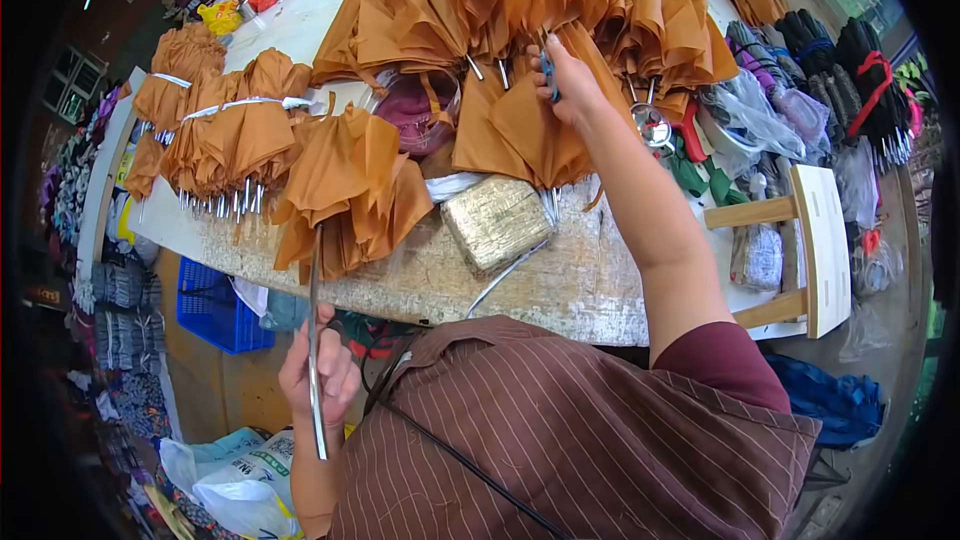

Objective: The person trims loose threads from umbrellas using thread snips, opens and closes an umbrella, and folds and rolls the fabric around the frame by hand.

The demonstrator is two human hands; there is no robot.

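Observation:
My left hand (322, 372), low in front of my body, is closed around the metal shaft of an umbrella (352, 175). Its orange-brown canopy hangs loosely folded above the front edge of the table. With my arm stretched forward, my right hand (572, 85) grips blue-handled scissors (547, 70), whose blades point toward a row of similar umbrellas (440, 10). An orange-brown canopy (525, 130) lies just beneath that hand. A tape-wrapped block (497, 223) sits between the held umbrella and my right arm.
Tied umbrella bundles (235, 130) lie on the left of the worn white table (590, 285). A pinkish round container (415, 110) stands behind the block. To the right are a wooden stool (815, 250), plastic bags and dark umbrella bundles (870, 80). A blue crate (215, 305) sits below left.

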